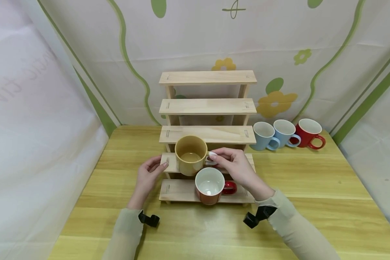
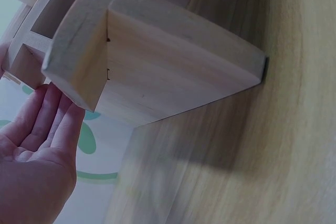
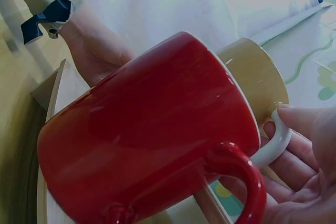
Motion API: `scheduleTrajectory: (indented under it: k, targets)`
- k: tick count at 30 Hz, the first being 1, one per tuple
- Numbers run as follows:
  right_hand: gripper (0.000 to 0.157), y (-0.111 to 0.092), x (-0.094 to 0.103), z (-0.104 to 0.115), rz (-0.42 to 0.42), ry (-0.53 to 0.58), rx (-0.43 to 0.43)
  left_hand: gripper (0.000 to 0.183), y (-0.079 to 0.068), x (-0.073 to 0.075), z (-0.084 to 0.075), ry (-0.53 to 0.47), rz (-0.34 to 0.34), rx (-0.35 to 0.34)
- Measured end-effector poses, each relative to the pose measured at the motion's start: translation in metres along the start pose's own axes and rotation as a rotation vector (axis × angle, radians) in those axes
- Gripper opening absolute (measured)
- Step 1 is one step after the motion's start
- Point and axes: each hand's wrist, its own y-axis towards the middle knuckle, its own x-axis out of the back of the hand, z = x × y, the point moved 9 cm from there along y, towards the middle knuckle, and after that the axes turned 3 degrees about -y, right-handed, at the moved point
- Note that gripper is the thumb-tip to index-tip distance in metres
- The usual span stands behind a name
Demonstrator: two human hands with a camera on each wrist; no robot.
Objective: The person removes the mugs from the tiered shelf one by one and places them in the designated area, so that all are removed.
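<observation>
Right hand [image 1: 235, 165] pinching yellow mug [image 1: 191, 155] by handle [image 3: 278, 144], left hand [image 1: 149, 173] extended — fingers [image 2: 43, 115] partly hidden by wooden rack [image 1: 208, 106]

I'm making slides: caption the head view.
Right hand holds mustard mug; left hand touches tiered wooden rack, red mug on lowest tier.

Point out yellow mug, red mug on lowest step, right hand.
Yellow cylindrical mug [image 1: 191, 157], head view, inside bottom.
Red cylindrical mug [image 3: 149, 129], right wrist view, outer wall.
Right hand [image 1: 236, 167], head view, thumb base.

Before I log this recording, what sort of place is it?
Probably a small staged tabletop booth: white sheets with a green-and-orange floral print border a yellowish wood-grain table, which bears a tiered light-wood rack.
</observation>
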Motion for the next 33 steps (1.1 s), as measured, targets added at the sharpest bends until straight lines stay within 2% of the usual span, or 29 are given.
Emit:
scheduleTrajectory:
  k: [5, 11, 23, 33]
  targets:
    - [0.027, -0.0014, 0.0009, -0.0039, 0.000, 0.019, -0.016, 0.039, -0.0003, -0.0005, -0.0003, -0.003, 0.003, 0.002]
    - [0.026, -0.0015, 0.0009, -0.0052, -0.011, 0.042, 0.007, 0.039, -0.0006, -0.0009, -0.0001, -0.005, 0.005, 0.005]
    - [0.024, -0.0038, 0.0017, -0.0053, -0.047, 0.030, 0.015, 0.040, 0.0000, -0.0003, 0.0011, -0.009, 0.009, 0.004]
    - [0.023, -0.0038, 0.0003, -0.0038, -0.045, 0.042, 0.023, 0.040, 0.0007, -0.0007, 0.0007, 0.000, 0.006, -0.004]
